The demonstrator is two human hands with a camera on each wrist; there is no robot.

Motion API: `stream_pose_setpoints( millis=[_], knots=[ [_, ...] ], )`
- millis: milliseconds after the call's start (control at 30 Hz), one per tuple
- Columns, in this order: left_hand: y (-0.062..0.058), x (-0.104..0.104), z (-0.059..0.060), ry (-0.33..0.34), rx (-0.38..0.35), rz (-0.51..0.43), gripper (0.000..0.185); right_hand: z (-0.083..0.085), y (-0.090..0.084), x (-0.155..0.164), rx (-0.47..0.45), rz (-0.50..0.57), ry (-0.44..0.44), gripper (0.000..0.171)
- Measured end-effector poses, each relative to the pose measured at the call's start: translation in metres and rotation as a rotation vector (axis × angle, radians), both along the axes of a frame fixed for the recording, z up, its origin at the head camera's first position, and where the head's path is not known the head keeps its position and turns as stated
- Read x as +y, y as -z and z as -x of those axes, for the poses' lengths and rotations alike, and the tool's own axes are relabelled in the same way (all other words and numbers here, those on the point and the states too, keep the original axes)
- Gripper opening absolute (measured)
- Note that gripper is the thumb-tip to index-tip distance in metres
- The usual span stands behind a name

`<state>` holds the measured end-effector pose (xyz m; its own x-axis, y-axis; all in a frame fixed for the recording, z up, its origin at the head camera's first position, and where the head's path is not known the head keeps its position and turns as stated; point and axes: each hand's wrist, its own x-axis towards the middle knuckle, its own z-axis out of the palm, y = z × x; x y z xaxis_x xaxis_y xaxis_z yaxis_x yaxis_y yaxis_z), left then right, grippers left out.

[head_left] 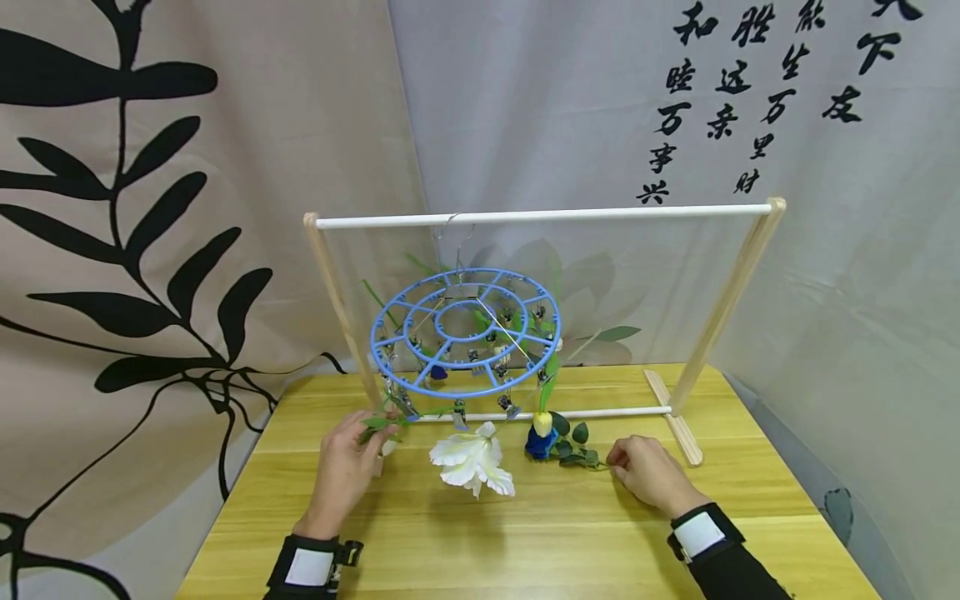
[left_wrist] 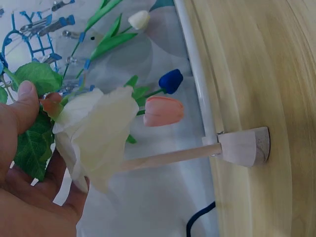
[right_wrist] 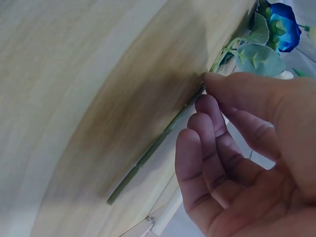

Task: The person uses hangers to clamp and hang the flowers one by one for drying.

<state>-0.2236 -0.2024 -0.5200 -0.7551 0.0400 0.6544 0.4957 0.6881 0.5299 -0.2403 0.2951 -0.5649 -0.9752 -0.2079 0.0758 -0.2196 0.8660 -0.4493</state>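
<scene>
My left hand [head_left: 352,454] is at the left side of a round blue clip hanger [head_left: 465,387], which hangs from a white bar. In the left wrist view, that hand's [left_wrist: 29,163] thumb and fingers hold a white rose [left_wrist: 98,133] by its green leaves [left_wrist: 37,143]. At the right, my right hand [head_left: 652,471] pinches the stem of a blue rose [head_left: 540,444]. The right wrist view shows this stem [right_wrist: 153,148] running past the right hand's [right_wrist: 242,138] thumb and forefinger, close to the tabletop. A white lily-like flower [head_left: 474,460] hangs head down between the hands.
A wooden stand with a white top bar [head_left: 555,216] and a lower bar [head_left: 622,412] frames the hanger. Metal clips hang all round the rings. Pink [left_wrist: 164,111], blue [left_wrist: 171,81] and white [left_wrist: 139,19] tulips hang there, plus a yellow tulip [head_left: 542,423].
</scene>
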Motion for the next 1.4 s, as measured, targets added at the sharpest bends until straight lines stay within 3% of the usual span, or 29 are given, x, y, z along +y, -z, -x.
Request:
stream_pose_setpoints(
  millis=[300,567,800,1133,1400],
  knots=[
    [-0.001,-0.004,-0.002,-0.03,-0.047,-0.003,0.021,0.0,0.002,-0.001,0.019,-0.016,-0.002,0.02],
    [-0.002,-0.005,-0.007,-0.001,-0.019,0.007,0.023,-0.003,0.005,-0.001,-0.007,-0.028,0.008,0.019],
    [-0.002,-0.004,-0.012,-0.016,0.014,0.025,0.023,-0.005,0.003,-0.001,-0.009,-0.054,-0.019,0.014],
    [-0.012,0.001,-0.029,-0.017,0.035,-0.014,0.029,-0.006,0.007,0.004,0.013,-0.115,-0.076,0.015],
    [-0.02,0.007,-0.041,0.013,0.081,-0.023,0.032,-0.005,0.01,0.006,0.036,-0.062,-0.097,0.015]
  ],
)
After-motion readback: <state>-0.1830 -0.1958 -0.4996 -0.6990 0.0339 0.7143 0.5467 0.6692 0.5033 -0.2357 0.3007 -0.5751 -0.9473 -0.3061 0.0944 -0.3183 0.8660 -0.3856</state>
